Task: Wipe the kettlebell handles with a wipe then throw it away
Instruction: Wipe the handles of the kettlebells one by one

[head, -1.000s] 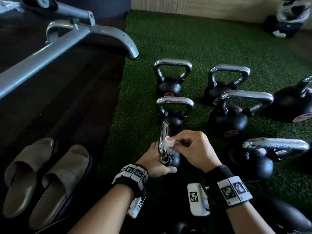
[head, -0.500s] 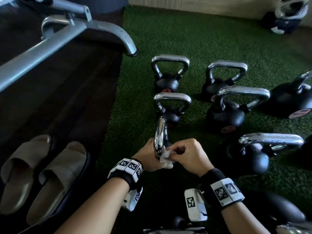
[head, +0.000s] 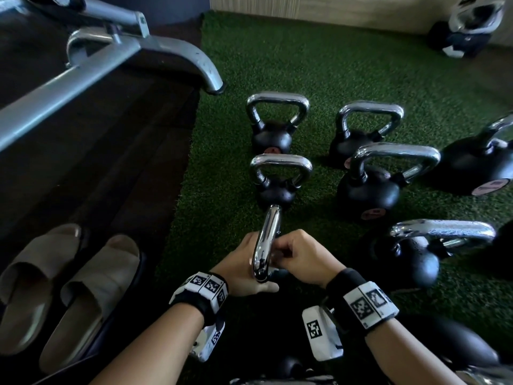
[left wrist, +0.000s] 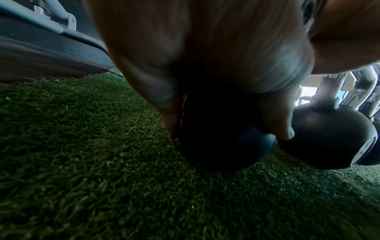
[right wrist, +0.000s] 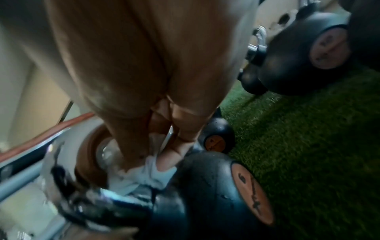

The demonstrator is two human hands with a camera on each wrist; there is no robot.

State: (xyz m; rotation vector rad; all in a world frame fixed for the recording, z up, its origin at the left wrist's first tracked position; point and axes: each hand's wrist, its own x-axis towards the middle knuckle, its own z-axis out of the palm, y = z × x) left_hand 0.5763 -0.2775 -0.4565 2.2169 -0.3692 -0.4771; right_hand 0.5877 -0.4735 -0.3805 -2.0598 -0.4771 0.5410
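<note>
- Both hands were busy: left hand clasped the nearest kettlebell, right hand pinched the wipe low on its handle.
- Next, I'd guess the farther handles needed wiping.

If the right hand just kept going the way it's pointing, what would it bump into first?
Most likely the chrome handle of the nearest kettlebell: the right hand points leftward at it, its fingers already pressing the wipe against the metal. Just beyond sits the left hand.
</note>
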